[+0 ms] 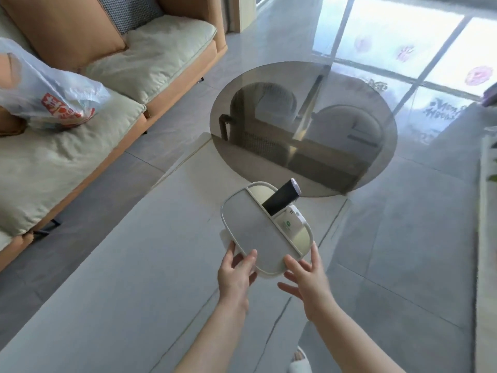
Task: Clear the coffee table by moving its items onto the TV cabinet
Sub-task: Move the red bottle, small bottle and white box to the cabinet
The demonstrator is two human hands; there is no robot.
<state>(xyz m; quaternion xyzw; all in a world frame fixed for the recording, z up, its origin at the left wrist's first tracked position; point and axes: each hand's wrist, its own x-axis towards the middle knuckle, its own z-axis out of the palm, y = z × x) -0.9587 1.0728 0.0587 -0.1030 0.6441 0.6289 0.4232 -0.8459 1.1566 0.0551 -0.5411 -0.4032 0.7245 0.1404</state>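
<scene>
Left hand point(236, 273) has a holding grip on the oval box point(255, 238) edge above the table point(121, 265); right hand point(306, 278), at 3 o'clock, has a wide grip, fingers spread.

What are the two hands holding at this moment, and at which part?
The left hand grips the near rim of the oval organizer tray, thumb on top. The right hand is open at the near right rim and grips nothing.
</scene>
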